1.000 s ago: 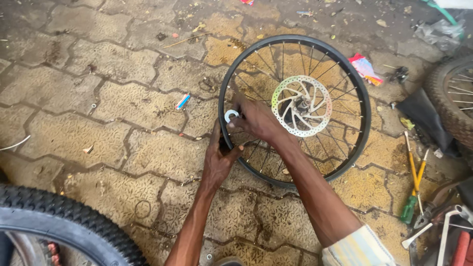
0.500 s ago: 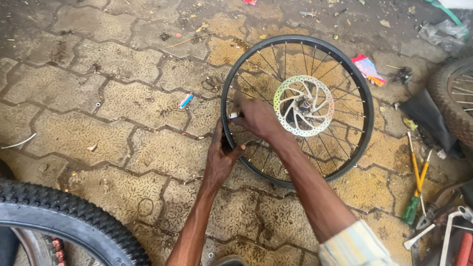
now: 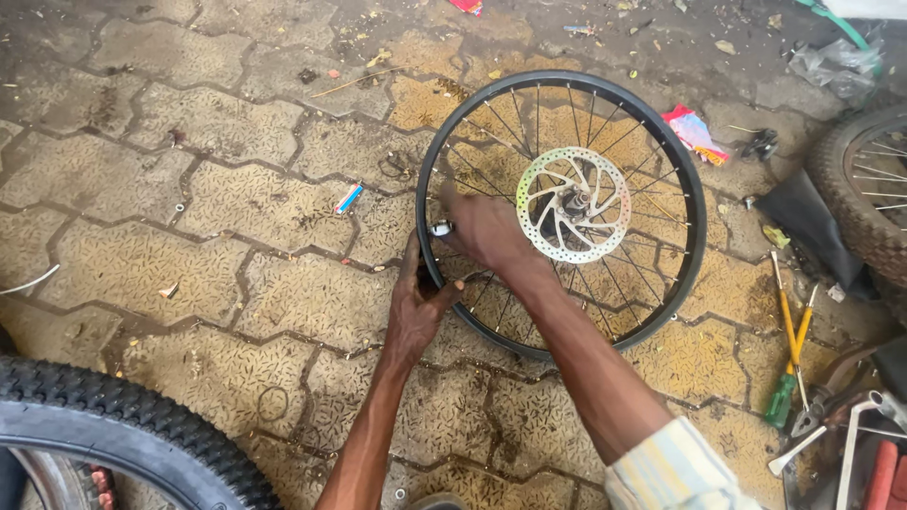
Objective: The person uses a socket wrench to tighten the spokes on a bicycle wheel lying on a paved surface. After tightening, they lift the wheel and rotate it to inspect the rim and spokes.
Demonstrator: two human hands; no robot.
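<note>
Looking down from the head camera, I cannot see the whole scene: the knobby tyre [image 3: 123, 430] at the bottom left is cut by the frame edge, a second tyred wheel [image 3: 869, 203] at the right edge is only half in view, and the pile of tools in the bottom right corner is too crowded for me to name each piece. A small shiny part [image 3: 440, 228] sits at the rim between the two hands, but it is too small for me to say what it is. The bare wheel [image 3: 661, 151] lies flat on the paving stones [image 3: 236, 208], with its disc rotor [image 3: 573, 205] in the middle. My left hand [image 3: 416, 307] comes up from below with the arm almost straight and is closed around the left side of the rim, thumb on the inner side. My right hand [image 3: 487, 231] crosses over the spokes, palm down, fingers bent against the rim near the shiny part; I cannot tell if it grips something. I count two hands, one bare wheel, one rotor, two tyres, and two screwdrivers [image 3: 789, 354] with yellow shafts lying to the right.
</note>
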